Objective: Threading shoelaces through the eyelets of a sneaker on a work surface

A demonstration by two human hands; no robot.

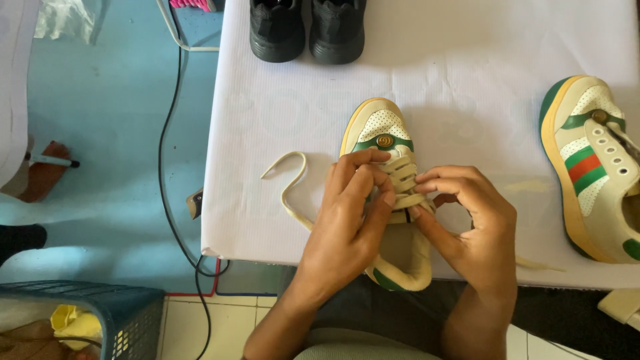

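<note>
your left hand and right hand sit close together, each pinching the lace over the cream shoe beneath them, steadying it; the loose end trails left.

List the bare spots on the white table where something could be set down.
Free: the white table between the black shoes and the second sneaker; also the left strip above the loose lace. Crowded: front centre, where the left hand and right hand work the laced sneaker.
</note>
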